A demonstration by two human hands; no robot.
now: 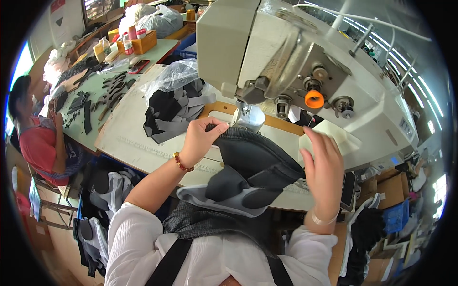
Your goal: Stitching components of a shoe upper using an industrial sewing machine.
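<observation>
left hand (201,139) pinches a black fabric piece (243,155) by its edge — probably to steady it near the sewing machine (226,43); right hand (327,164), loosely spread, hovers beside it.

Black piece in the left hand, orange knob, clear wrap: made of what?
Black piece: fabric, weave unclear; matte, soft folds, ribbed edge. Orange knob: probably plastic; smooth, evenly coloured. Clear wrap: likely thin plastic film; see-through, creased, glinting.
</observation>
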